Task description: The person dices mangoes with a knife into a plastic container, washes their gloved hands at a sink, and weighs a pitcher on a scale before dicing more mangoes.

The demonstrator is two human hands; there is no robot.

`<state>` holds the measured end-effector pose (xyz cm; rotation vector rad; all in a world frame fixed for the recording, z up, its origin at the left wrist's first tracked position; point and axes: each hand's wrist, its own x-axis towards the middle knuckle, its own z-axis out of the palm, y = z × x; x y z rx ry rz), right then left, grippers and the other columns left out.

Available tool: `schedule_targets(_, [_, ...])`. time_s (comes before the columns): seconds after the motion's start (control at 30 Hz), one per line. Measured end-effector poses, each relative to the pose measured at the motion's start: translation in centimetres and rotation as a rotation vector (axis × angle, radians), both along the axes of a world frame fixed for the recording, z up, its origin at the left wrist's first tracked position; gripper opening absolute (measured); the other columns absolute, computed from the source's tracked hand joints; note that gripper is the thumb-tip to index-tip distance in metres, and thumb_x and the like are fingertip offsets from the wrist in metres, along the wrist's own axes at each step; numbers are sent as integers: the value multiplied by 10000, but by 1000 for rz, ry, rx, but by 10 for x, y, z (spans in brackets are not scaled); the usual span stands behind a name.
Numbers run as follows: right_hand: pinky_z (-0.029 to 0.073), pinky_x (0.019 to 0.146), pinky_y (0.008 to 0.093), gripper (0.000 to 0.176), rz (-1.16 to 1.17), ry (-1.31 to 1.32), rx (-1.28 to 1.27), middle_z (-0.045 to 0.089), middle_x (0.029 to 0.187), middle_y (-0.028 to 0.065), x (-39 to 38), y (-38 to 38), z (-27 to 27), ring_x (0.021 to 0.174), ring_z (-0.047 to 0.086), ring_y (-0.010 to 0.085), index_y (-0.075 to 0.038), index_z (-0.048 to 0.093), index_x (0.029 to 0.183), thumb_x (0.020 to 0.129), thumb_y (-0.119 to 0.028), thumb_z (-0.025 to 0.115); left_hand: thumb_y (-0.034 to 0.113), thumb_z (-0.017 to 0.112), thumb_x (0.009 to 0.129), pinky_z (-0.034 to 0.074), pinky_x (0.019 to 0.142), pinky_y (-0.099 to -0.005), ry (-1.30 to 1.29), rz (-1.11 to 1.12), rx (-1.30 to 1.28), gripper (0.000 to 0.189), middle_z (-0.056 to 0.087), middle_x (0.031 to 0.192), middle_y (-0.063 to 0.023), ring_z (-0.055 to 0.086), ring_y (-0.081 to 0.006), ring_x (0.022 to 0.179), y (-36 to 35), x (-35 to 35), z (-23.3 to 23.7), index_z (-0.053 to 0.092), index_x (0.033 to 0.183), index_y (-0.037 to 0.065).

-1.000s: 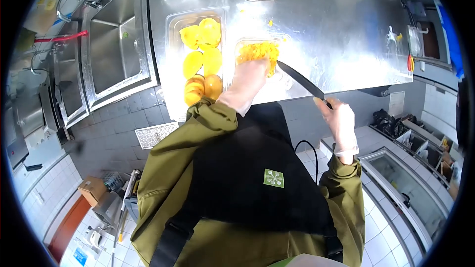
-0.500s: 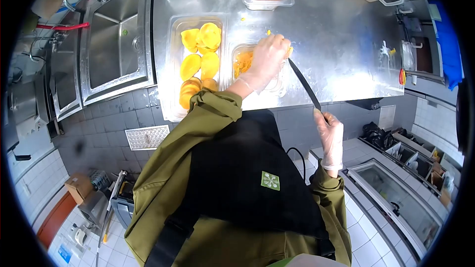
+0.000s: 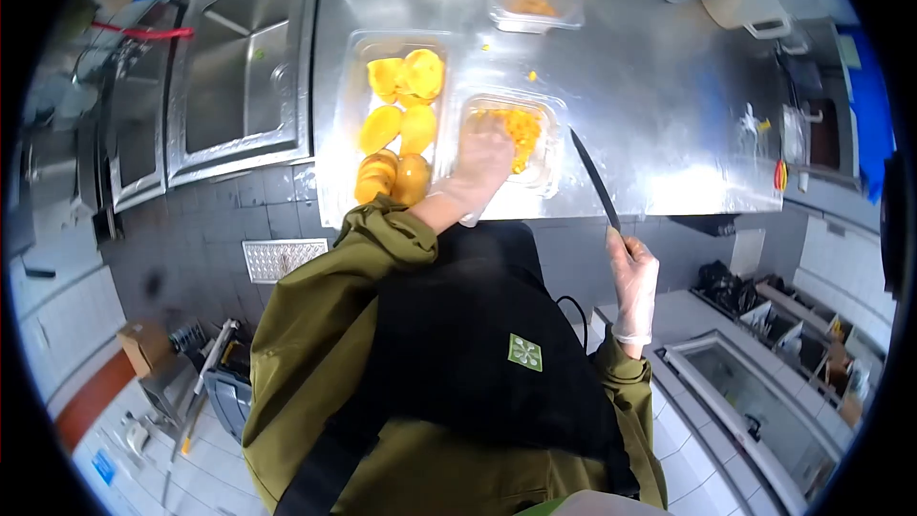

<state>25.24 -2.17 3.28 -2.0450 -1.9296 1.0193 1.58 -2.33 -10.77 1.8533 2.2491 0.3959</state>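
- The gloved right hand (image 3: pixel 632 279), nearest the body, has its fingers clamped on the handle of a long black-bladed knife (image 3: pixel 594 177). The blade points away, its tip just right of the tub.
- The gloved left hand (image 3: pixel 482 158) lies in the small clear plastic tub (image 3: pixel 552 155). The diced yellow fruit (image 3: pixel 522 124) sits at its fingertips, and I cannot tell whether they grip any.
- A clear tray of yellow fruit halves (image 3: pixel 401 105) stands just left.

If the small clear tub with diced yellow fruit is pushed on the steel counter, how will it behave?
The tub looks thin plastic, so probably light and flexible. On the smooth steel counter it likely slides easily; the left hand inside may steady it.
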Motion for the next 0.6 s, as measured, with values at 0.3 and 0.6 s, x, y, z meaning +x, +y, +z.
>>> schedule_targets(0.3, [369,580,205,301,-35,168,-65,503,643,-11,-17,-2,0,637,413,54,53,612,830,843,-247,610,74,491,765,486,589,-369,-194,144,249,138,602,786,-113,601,-280,655,-21,-46,44,610,823,35])
schedule_targets(0.6, [313,535,197,285,12,153,-23,443,623,-31,-15,-9,-13,605,359,51,49,596,793,843,-231,616,121,519,812,526,662,-339,-2,595,-309,197,648,798,-129,646,-303,780,-39,-150,1,531,975,11])
